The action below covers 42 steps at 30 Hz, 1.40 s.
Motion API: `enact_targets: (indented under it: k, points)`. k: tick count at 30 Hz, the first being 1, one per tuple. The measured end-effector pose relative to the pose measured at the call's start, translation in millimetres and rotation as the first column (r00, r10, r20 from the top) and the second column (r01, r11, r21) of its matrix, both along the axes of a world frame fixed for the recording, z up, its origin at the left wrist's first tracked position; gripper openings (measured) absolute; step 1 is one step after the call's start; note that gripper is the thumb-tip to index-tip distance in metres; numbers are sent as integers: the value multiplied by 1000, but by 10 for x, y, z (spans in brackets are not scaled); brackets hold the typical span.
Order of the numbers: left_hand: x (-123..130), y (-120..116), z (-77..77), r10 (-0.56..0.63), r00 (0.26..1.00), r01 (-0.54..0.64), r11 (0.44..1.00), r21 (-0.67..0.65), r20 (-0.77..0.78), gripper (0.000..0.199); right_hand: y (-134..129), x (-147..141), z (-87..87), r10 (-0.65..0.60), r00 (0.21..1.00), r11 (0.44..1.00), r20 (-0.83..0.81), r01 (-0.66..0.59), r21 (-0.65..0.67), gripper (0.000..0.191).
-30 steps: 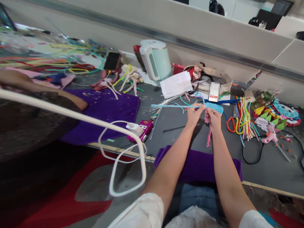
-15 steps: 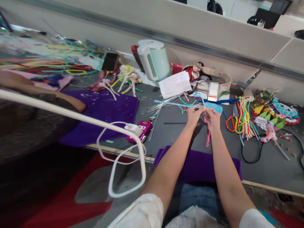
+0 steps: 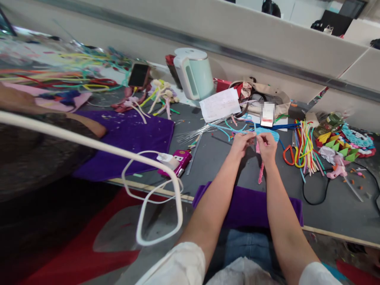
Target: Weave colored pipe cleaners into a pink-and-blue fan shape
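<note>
My left hand [image 3: 242,143] pinches a light blue fuzzy stem [image 3: 227,130] whose free end points left. Close beside it, my right hand [image 3: 266,144] has its fingers closed on a light blue woven piece [image 3: 270,133], which shows behind and to the right of the fingers. A pink twisted stem [image 3: 260,174] hangs below my hands over the grey table [image 3: 219,166]. The fingertips of both hands nearly meet, and they hide where the blue and pink parts join.
Orange-handled scissors [image 3: 288,155] and colourful stems [image 3: 305,146] lie right. Behind stand a kettle [image 3: 202,75] and a beige bag [image 3: 282,99]. A pink power strip [image 3: 181,162], a white cable [image 3: 179,206] and another person's arm [image 3: 93,124] are left. A folded purple cloth [image 3: 249,206] lies in front.
The blue stem's free end has shifted right and shortened from view. My left hand has turned slightly and moved a little left; my right fingers are bent more over the blue piece.
</note>
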<state>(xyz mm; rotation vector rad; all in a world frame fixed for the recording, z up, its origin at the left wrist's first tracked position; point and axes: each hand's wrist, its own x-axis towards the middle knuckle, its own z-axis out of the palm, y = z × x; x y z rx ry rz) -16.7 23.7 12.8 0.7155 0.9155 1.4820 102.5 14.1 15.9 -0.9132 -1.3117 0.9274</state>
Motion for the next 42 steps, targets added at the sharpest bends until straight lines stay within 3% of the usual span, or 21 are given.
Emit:
enact_targets:
  k: [3,6,11,14,21,29,35,39,42]
  points:
    - [46,-33,50,128,986,-112,984,141,-109,29,66,-10,-34,49,976,981,-214,-87,-175,27]
    - [76,-55,56,157,967,-109,967,232,-200,26,122,2,-56,47,897,911,-440,-218,-349,33]
    - [82,-66,20,209,901,-58,926,372,-380,20,150,48,-51,20,819,813,-573,-346,-467,25]
    - [82,-61,8,254,850,-29,898,439,-462,18,160,66,-60,-22,788,785,-615,-367,-499,22]
    - [75,-42,-1,320,779,-22,874,486,-540,16,180,114,-99,1,844,844,-536,-289,-453,23]
    - [73,-62,25,324,783,-31,873,487,-532,15,182,114,-115,54,863,868,-503,-289,-403,27]
    - [93,-46,-18,313,852,-152,915,373,-420,20,201,73,-152,118,928,934,-354,-225,-278,32]
    - [115,-9,-62,274,919,-202,945,256,-284,25,183,37,-157,53,985,990,-167,-75,-123,34]
    - [120,1,-63,229,952,-182,957,226,-203,26,178,23,-163,3,995,994,-101,-14,-111,38]
